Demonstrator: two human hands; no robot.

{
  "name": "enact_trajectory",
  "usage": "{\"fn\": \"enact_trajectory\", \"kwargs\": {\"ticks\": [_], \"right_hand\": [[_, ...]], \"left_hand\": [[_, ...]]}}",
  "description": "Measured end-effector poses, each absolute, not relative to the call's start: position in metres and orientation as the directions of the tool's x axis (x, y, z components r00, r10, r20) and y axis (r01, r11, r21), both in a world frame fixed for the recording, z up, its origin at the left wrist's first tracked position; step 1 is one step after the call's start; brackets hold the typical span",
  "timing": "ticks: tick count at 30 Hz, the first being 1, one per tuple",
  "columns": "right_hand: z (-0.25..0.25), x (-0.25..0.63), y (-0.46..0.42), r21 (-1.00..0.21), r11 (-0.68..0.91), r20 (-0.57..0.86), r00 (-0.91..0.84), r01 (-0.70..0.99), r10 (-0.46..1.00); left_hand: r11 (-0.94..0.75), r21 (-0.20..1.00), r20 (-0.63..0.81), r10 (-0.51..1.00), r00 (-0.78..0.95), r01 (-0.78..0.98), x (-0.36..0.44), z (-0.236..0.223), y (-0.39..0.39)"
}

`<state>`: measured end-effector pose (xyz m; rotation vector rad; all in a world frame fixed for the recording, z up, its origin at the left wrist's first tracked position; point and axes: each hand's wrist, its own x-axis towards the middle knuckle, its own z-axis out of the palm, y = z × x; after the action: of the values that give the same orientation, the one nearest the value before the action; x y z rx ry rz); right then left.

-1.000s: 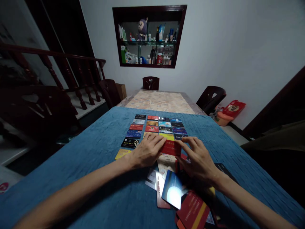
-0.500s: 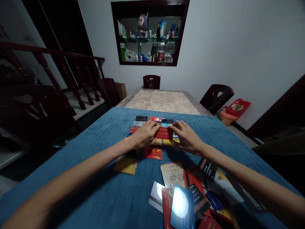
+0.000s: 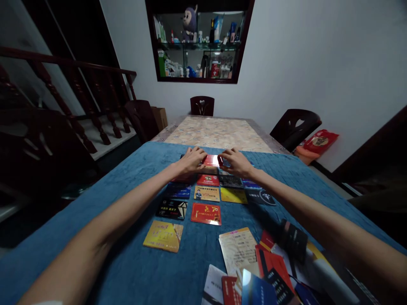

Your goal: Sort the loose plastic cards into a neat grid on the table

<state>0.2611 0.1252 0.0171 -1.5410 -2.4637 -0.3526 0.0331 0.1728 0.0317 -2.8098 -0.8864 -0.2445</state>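
Both arms stretch far across the table. My left hand [image 3: 192, 159] and my right hand [image 3: 234, 161] pinch the two short ends of a red card [image 3: 211, 160] at the far end of a grid of cards [image 3: 206, 192] laid in rows on the blue cloth [image 3: 133, 190]. The fingers of both hands are closed on the card's edges. The nearest row of the grid holds a yellow card [image 3: 163, 235] and a red card [image 3: 206, 213]. A loose heap of cards [image 3: 263, 271] lies near me at the lower right.
Beyond the blue cloth the table shows a patterned top [image 3: 216, 133]. Dark chairs stand at the far end [image 3: 202, 105], at the right [image 3: 297, 127] and at the left [image 3: 141, 118]. A wooden stair rail [image 3: 70, 84] runs along the left. A wall niche [image 3: 199, 42] holds bottles.
Both hands carried the red card from the near end of the grid to its far end. The view tilted so more near rows and the yellow card show.
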Motion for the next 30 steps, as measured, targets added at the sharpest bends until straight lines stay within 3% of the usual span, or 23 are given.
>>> {"fn": "enact_trajectory", "kwargs": {"ticks": [11, 30], "right_hand": [[0.001, 0.26, 0.186, 0.094, 0.381, 0.184, -0.392, 0.92, 0.901], [-0.018, 0.261, 0.209, 0.099, 0.379, 0.109, -0.388, 0.92, 0.915]], "left_hand": [[-0.734, -0.074, 0.092, 0.669, 0.738, 0.675, 0.049, 0.016, 0.222], [-0.714, -0.077, 0.069, 0.692, 0.718, 0.696, 0.054, -0.004, 0.244]]}}
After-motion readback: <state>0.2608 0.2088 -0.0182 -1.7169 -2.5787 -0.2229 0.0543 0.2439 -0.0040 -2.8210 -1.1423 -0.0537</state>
